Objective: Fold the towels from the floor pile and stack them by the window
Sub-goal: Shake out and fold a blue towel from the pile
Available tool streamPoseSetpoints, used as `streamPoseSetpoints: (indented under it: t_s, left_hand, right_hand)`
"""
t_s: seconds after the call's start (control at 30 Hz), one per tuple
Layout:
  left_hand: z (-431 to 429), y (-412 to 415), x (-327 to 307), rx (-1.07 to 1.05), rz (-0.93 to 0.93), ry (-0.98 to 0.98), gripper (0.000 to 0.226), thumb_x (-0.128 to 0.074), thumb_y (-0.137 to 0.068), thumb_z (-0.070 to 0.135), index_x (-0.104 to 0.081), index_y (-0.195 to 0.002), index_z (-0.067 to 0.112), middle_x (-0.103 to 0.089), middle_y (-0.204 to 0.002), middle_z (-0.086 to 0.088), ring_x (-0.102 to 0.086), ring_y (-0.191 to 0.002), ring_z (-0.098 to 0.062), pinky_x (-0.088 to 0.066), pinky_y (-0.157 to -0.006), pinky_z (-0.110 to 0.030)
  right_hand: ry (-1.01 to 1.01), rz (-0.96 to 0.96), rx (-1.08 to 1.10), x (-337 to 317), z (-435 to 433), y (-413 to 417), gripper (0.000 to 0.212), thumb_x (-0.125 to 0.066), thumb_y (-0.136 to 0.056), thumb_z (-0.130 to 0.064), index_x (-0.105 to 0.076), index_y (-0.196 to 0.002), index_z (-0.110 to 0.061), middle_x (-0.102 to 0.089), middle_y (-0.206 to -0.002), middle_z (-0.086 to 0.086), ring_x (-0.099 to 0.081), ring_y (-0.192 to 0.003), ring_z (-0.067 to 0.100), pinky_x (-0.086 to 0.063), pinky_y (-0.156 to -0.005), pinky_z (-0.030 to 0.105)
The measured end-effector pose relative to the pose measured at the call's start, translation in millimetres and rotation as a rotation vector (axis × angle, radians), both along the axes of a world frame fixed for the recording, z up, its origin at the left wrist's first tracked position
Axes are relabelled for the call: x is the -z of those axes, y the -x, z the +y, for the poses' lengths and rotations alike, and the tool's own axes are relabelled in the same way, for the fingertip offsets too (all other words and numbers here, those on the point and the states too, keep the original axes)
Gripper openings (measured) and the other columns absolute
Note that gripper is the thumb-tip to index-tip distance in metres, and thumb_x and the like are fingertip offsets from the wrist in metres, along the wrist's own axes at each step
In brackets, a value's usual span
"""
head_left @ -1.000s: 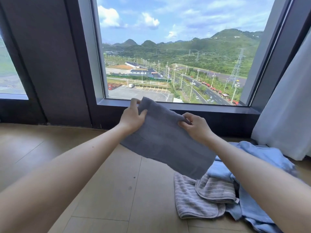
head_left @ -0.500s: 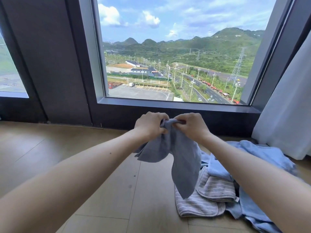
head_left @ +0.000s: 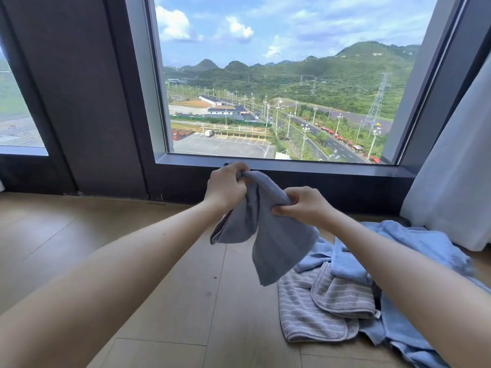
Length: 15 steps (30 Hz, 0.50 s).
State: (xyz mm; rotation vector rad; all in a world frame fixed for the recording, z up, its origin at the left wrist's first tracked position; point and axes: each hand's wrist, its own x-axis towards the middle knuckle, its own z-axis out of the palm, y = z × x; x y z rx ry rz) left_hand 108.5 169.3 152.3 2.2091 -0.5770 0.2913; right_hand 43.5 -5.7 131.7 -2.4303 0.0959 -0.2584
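Note:
A grey-blue towel (head_left: 276, 243) hangs in the air in front of the window, folded over on itself. My left hand (head_left: 225, 188) grips its top corners, raised near the sill. My right hand (head_left: 304, 205) pinches the towel's edge lower and to the right. Below on the floor lies the pile: a grey striped towel (head_left: 308, 317) with a second striped one (head_left: 345, 296) on top, and light blue towels (head_left: 414, 245) spread to the right.
The dark window sill (head_left: 292, 166) runs across behind my hands. A white curtain (head_left: 457, 166) hangs at the right, touching the blue towels. Wooden floor (head_left: 132, 248) stretches left of the pile.
The towel was held spread out, then my hands came together at its top. Now my left hand has risen with the corners and my right hand has slid down the edge.

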Motion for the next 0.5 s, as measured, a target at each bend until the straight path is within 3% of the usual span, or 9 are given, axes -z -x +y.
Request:
streamPoseSetpoints:
  t_s: [0.1, 0.17, 0.23, 0.4, 0.5]
  left_hand:
    - [6.8, -9.2, -0.9, -0.06, 0.045, 0.049, 0.015, -0.048, -0.089, 0.01, -0.06, -0.089, 0.019, -0.06, -0.086, -0.005, -0.057, -0.089, -0.027, -0.045, -0.077, -0.032]
    - [10.2, -12.5, 3.2, -0.061, 0.061, -0.001, 0.013, -0.049, -0.09, 0.012, -0.057, -0.087, 0.021, -0.06, -0.088, -0.006, -0.056, -0.089, -0.027, -0.041, -0.072, -0.028]
    - [11.3, -12.5, 6.6, -0.045, 0.085, -0.068, 0.007, -0.052, -0.092, 0.018, -0.057, -0.096, 0.021, -0.057, -0.092, -0.004, -0.054, -0.088, -0.026, -0.036, -0.073, -0.027]
    - [1.1, 6.6, 4.9, 0.091, 0.023, -0.216, 0.043, -0.059, -0.09, 0.022, -0.044, -0.13, 0.028, -0.05, -0.07, 0.003, -0.057, -0.082, -0.024, -0.048, -0.079, -0.035]
    - [-11.2, 17.6, 6.5, 0.225, 0.038, -0.317, 0.059, -0.059, -0.089, 0.02, -0.035, -0.14, 0.037, -0.058, -0.087, -0.002, -0.059, -0.095, -0.026, -0.049, -0.087, -0.04]
  right_hand:
    - [0.037, 0.076, 0.044, 1.1, -12.3, 3.1, 0.026, -0.07, -0.079, -0.029, -0.064, -0.077, -0.004, -0.052, -0.066, -0.001, -0.044, -0.065, 0.011, -0.032, -0.057, 0.024]
    - [0.053, 0.033, 0.073, -0.4, -16.0, 3.8, 0.023, -0.069, -0.08, -0.027, -0.067, -0.08, -0.004, -0.055, -0.068, 0.001, -0.047, -0.066, 0.012, -0.034, -0.059, 0.025]
    - [0.079, -0.026, 0.098, -2.0, -15.9, 2.1, 0.019, -0.068, -0.08, -0.025, -0.067, -0.078, -0.006, -0.058, -0.07, 0.003, -0.049, -0.068, 0.014, -0.036, -0.06, 0.028]
    - [0.111, -0.135, 0.109, -3.0, -4.3, -5.4, 0.016, -0.064, -0.083, -0.02, -0.067, -0.085, -0.004, -0.064, -0.078, 0.011, -0.054, -0.077, 0.024, -0.043, -0.07, 0.035]
    - [0.107, -0.155, 0.032, -3.6, 8.4, -7.8, 0.021, -0.065, -0.083, -0.017, -0.063, -0.082, 0.003, -0.056, -0.07, 0.01, -0.047, -0.069, 0.022, -0.036, -0.065, 0.034]
